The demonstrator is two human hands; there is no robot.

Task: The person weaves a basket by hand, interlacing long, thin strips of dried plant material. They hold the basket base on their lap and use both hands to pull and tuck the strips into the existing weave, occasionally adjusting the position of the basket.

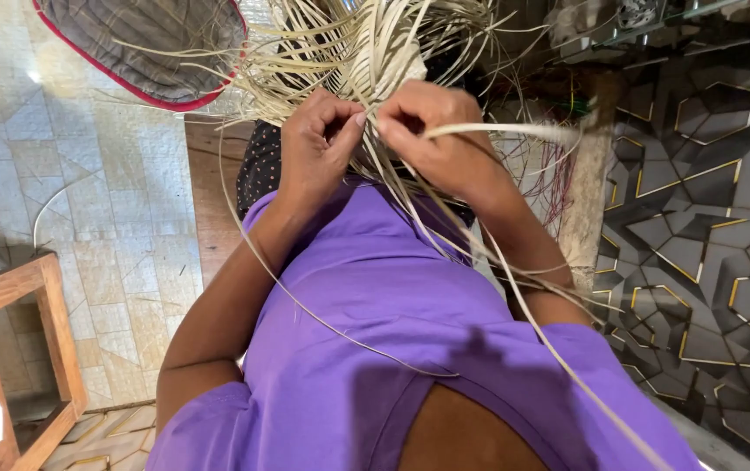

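The floor [87, 192] is pale patterned tile, with a dark geometric wall [706, 218] on one side. Above the purple shirt [375, 296], the left hand [318, 148] and right hand [436, 131] are both closed, pinching thin pale straw strips [366, 52] from a loose bundle; I think a tight, even pull is best. Long trailing strips may tangle, and a padded cushion [148, 44] and wooden frame [17, 349] lie near.

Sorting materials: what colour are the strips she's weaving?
Pale cream-straw strips, shown in the head view.
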